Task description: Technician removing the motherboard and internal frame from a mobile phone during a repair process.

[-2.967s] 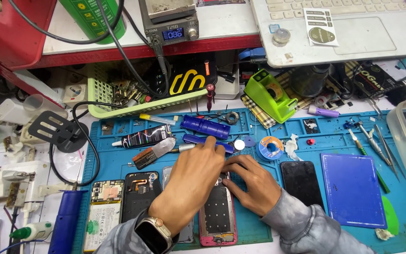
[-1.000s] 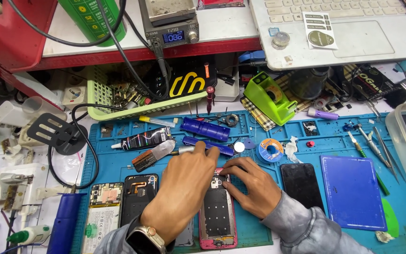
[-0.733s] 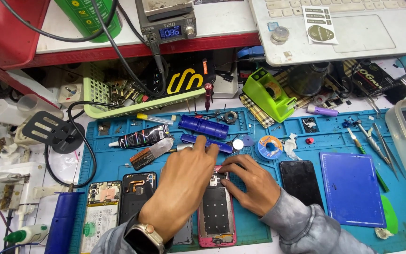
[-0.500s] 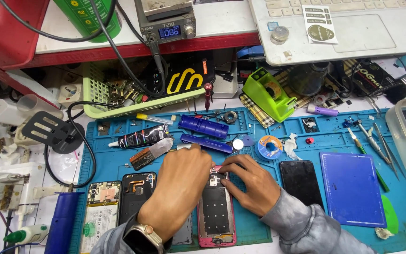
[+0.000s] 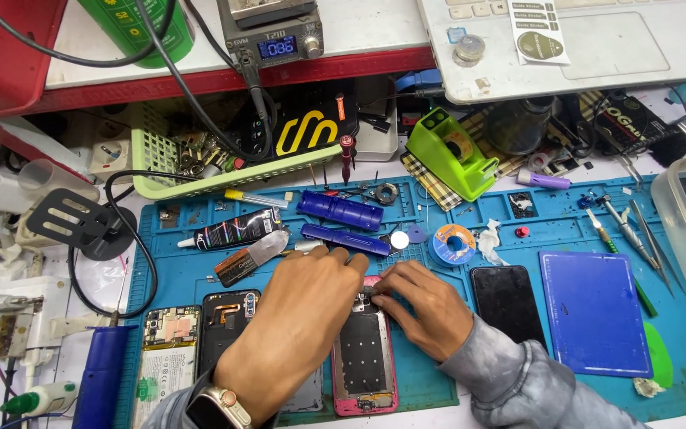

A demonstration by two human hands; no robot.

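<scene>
Both hands [image 5: 359,302] over (opened) pink phone [image 5: 365,361]

Phones – four: pink [image 5: 364,357], two opened [image 5: 228,322] [image 5: 167,349], black [image 5: 506,302].

We are looking down at a cluttered counter [image 5: 470,413] carrying a blue work mat [image 5: 438,373]. Lying on the mat are an opened pink phone [image 5: 364,357], two more opened phones [image 5: 170,349] to its left, a black phone [image 5: 506,302], a blue pad [image 5: 593,310], two blue cases [image 5: 339,210], a glue tube [image 5: 228,230] and tweezers [image 5: 637,238]. A green tape dispenser [image 5: 450,151] is sitting just behind the mat.
</scene>
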